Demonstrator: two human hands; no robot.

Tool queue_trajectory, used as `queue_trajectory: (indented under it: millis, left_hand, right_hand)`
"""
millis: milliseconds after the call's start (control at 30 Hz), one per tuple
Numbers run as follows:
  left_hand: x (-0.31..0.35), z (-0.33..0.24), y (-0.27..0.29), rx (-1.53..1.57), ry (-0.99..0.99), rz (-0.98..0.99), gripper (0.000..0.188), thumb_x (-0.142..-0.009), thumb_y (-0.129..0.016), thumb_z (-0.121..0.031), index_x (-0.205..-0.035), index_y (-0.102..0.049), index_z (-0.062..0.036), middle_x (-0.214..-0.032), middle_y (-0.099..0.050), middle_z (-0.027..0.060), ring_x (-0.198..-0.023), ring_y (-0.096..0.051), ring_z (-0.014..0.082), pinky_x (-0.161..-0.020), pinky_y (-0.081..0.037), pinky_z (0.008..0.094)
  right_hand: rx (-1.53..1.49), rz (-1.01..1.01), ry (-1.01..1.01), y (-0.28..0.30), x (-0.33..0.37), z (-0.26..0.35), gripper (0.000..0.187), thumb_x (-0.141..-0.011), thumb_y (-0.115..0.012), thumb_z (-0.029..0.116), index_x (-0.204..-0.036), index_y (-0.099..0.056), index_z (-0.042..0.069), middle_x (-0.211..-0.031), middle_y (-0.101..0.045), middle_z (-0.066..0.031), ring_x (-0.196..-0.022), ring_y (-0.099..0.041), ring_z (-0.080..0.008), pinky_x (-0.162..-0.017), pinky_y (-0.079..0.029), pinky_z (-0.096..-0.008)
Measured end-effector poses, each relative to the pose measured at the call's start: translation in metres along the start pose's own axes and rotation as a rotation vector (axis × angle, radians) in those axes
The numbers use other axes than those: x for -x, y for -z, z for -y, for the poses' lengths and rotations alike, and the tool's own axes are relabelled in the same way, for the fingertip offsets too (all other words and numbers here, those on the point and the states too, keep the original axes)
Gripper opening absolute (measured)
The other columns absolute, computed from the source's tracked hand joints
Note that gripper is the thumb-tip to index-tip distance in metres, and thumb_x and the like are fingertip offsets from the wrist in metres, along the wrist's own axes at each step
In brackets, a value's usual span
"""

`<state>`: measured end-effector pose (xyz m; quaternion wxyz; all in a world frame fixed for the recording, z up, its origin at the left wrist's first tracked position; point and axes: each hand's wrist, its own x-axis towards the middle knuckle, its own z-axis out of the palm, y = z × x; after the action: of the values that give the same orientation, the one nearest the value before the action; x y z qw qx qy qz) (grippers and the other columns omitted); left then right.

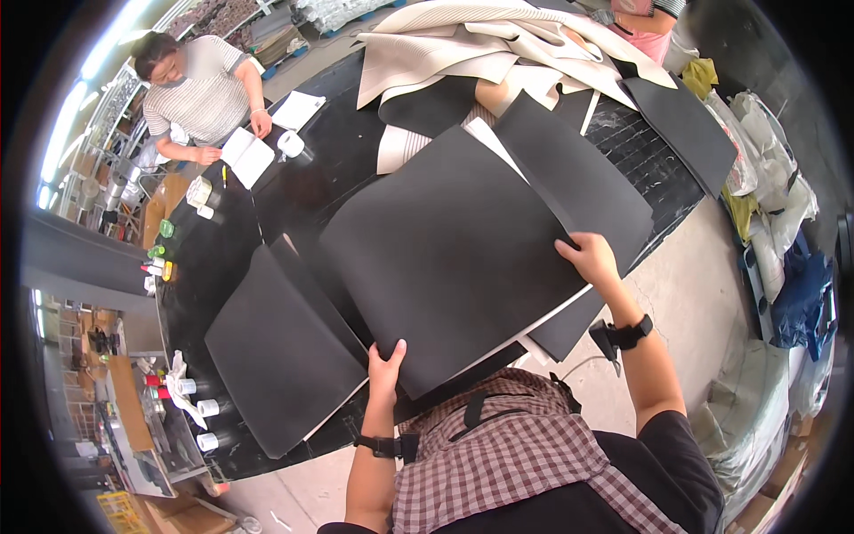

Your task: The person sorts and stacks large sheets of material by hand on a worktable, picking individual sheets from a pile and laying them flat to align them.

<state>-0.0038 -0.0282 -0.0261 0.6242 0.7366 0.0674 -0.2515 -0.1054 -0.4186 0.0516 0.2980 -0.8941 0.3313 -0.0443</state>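
Note:
A large black sheet with a pale underside lies tilted in front of me, held by its near edges. My left hand grips its lower left corner, thumb on top and fingers hidden beneath. On its right edge, my right hand pinches the sheet the same way. A stack of similar black sheets rests to the left, close to my left hand. Behind my right hand lies another black sheet, partly covered by the held one.
Cream ribbed material is heaped at the table's far end. Across the dark table, a person handles an open notebook. White rolls and small bottles line the left edge. Plastic-wrapped bundles stand at right.

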Motion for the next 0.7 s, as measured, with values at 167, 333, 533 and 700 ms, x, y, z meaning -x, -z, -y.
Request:
queue_trajectory:
  millis: [167,333,533,700]
  left_hand:
    - [0.003,-0.031,-0.006,0.053,0.187,0.188,0.059,-0.079,-0.068,-0.026,-0.122,-0.039,0.0038,-0.114,-0.052,0.013,-0.102,-0.053,0.0222,-0.084,-0.045,0.0335]
    - [0.001,-0.026,-0.009,0.101,0.075,0.08,0.049,-0.077,-0.068,-0.013,-0.117,-0.043,-0.0002,-0.108,-0.055,0.0107,-0.092,-0.057,0.0215,-0.081,-0.047,0.0337]
    - [0.024,-0.137,0.004,0.06,-0.259,0.093,0.044,-0.069,-0.07,-0.008,-0.107,-0.049,0.0016,-0.098,-0.058,0.0091,-0.088,-0.056,0.0195,-0.08,-0.045,0.0322]
    - [0.043,-0.243,0.138,-0.401,-0.278,0.146,0.056,-0.062,-0.073,-0.017,-0.109,-0.052,0.0032,-0.095,-0.059,0.0084,-0.085,-0.057,0.017,-0.079,-0.045,0.0283]
  right_hand:
    - [0.223,-0.034,0.002,-0.046,0.015,-0.056,0.029,-0.077,-0.061,0.033,-0.081,-0.063,0.004,-0.088,-0.061,-0.0108,-0.084,-0.057,-0.0298,-0.075,-0.047,-0.0382]
    - [0.272,-0.269,0.046,-0.049,0.014,-0.038,0.041,-0.07,-0.071,0.027,-0.095,-0.052,0.0,-0.099,-0.053,-0.0154,-0.085,-0.056,-0.0341,-0.076,-0.047,-0.0409]
    - [-0.198,0.267,-0.178,-0.017,0.01,-0.028,0.067,-0.063,-0.074,0.023,-0.114,-0.044,-0.008,-0.1,-0.058,-0.021,-0.091,-0.059,-0.0264,-0.079,-0.047,-0.0323]
    - [-1.022,0.792,-0.26,0.0,0.088,0.101,0.045,-0.066,-0.075,0.015,-0.1,-0.053,-0.004,-0.083,-0.054,-0.0047,-0.074,-0.055,-0.0134,-0.067,-0.048,-0.0284]
